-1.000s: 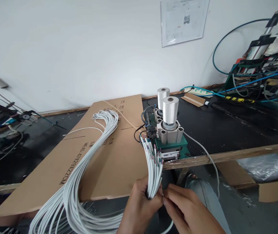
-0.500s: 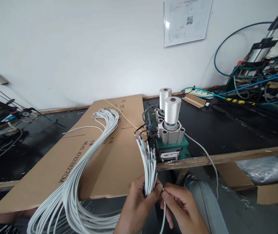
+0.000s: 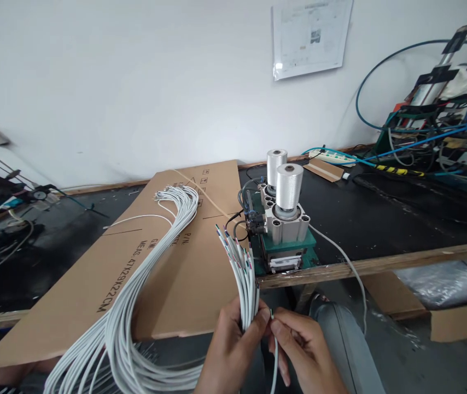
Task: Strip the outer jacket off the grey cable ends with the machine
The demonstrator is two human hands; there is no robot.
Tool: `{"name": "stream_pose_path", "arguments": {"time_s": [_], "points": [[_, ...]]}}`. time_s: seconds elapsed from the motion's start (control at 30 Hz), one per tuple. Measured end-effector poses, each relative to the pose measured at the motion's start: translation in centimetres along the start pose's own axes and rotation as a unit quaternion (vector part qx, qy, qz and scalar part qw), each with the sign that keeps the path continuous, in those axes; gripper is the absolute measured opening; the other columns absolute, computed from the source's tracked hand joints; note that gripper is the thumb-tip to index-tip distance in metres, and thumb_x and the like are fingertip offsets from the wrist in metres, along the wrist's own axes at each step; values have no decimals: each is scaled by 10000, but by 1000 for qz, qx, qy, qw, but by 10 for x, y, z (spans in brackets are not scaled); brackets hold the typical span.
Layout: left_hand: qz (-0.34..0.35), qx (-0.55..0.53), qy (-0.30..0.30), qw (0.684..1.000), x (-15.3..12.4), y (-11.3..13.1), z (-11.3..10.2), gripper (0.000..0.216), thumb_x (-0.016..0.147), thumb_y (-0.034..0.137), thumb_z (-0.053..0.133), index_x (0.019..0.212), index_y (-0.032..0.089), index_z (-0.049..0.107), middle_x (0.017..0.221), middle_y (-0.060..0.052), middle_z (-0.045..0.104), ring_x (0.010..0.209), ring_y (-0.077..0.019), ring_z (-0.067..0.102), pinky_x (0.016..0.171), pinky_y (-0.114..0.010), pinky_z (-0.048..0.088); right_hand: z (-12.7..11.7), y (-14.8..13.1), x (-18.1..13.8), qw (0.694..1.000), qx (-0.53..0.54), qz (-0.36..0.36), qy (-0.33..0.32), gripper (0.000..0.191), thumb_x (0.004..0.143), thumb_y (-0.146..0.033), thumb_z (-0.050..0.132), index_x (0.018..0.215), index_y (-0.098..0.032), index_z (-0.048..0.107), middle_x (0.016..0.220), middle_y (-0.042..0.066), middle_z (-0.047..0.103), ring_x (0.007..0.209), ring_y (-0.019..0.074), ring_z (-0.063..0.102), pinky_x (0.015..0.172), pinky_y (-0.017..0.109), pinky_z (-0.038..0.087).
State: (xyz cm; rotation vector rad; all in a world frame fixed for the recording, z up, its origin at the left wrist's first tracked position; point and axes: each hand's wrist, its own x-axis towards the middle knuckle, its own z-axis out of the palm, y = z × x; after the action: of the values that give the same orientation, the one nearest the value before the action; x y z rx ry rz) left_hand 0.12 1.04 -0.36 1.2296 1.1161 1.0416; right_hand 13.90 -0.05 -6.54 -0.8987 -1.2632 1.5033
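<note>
My left hand (image 3: 231, 350) is closed around a bundle of thin white cables (image 3: 242, 279) whose stripped, coloured ends fan upward. My right hand (image 3: 303, 347) pinches a single white cable (image 3: 275, 361) just right of the bundle, its tip between thumb and forefinger. The long loop of the bundle (image 3: 143, 284) sweeps left over a flat cardboard sheet (image 3: 200, 273) and back to my lap. Right behind the cable ends stands a small pneumatic press (image 3: 283, 219) with two ribbed metal cylinders on a green base at the bench edge.
A black bench top (image 3: 381, 219) with a wooden front edge runs right. At the back right stand machines with blue hoses (image 3: 434, 126) and a power strip (image 3: 332, 156). Tools and cables clutter the far left (image 3: 7, 213). A paper sheet (image 3: 309, 35) hangs on the wall.
The bundle in my left hand has tilted left, away from the press. My right hand has drawn one cable out of the bundle and holds it apart.
</note>
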Motion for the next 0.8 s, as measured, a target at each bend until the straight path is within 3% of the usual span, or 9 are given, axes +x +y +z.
{"name": "stream_pose_path", "arguments": {"time_s": [0.27,0.47,0.8], "points": [[-12,-4,24,1000,-2,5,5,339,891,471,666,743,173,598,561,48,521,535,-115,424,556,-226,372,4,-1,-1,996,76,34,23,484,937,-623,583,770,-170,616,587,-65,460,414,50,377,383,154,362],[-27,-57,60,996,-4,7,10,359,836,478,733,708,171,597,563,57,506,505,-103,458,518,-212,393,8,-4,-10,992,95,48,66,469,867,-633,678,843,-164,683,618,-41,528,436,71,466,416,189,455],[-21,-38,56,997,-1,5,10,407,837,539,728,733,162,614,567,56,474,494,-91,389,462,-195,324,10,-4,-6,985,121,42,114,481,831,-624,728,783,-146,716,572,-39,533,389,49,449,375,159,416]]}}
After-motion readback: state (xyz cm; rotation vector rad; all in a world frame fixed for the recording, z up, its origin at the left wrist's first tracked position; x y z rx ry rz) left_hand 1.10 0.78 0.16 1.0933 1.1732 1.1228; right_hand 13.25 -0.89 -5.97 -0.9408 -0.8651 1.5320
